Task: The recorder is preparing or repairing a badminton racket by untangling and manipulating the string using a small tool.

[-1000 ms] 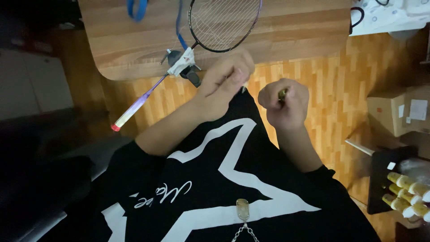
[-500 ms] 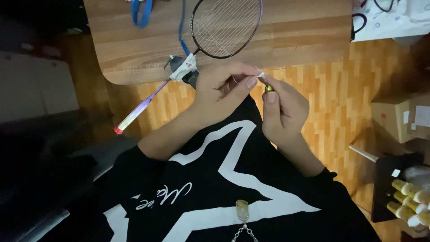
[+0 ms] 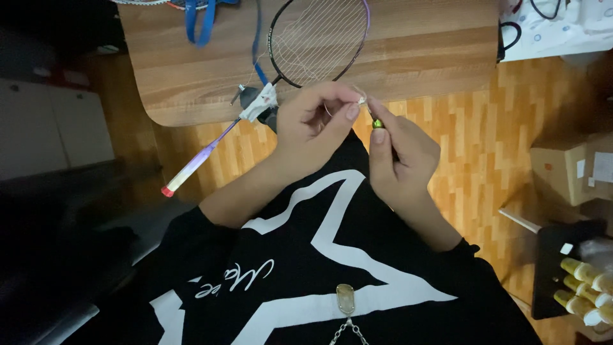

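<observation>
While my left hand (image 3: 316, 124) pinches thin pale string (image 3: 361, 100) at frame centre, my right hand (image 3: 399, 160) grips a slim green-tipped tool (image 3: 375, 121); yellow-capped tubes (image 3: 584, 291) fill a black holder (image 3: 554, 271) lower right.

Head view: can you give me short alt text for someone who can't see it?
Seen from above, the left hand pinches a thin string against a small green-tipped tool held in the right hand. Beyond them a racket lies on a wooden table, its handle overhanging the edge.
</observation>
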